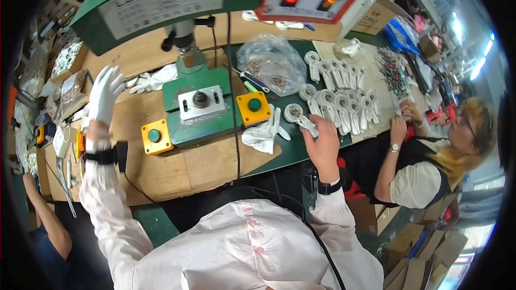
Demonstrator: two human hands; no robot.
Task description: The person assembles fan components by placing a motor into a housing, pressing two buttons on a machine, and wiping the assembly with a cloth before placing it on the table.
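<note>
Wooden workbench (209,164) with green mat (293,147); cardboard boxes (424,255) on floor at right; bright ceiling lights (481,56) upper right.

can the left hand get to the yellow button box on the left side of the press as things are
Probably yes: the gloved left hand is raised, open and empty, and bare bench lies between it and the yellow button box.

Gloved left hand (105,94) raised with fingers spread; bare right hand (324,147) reaches forward, fingers curled.
</note>
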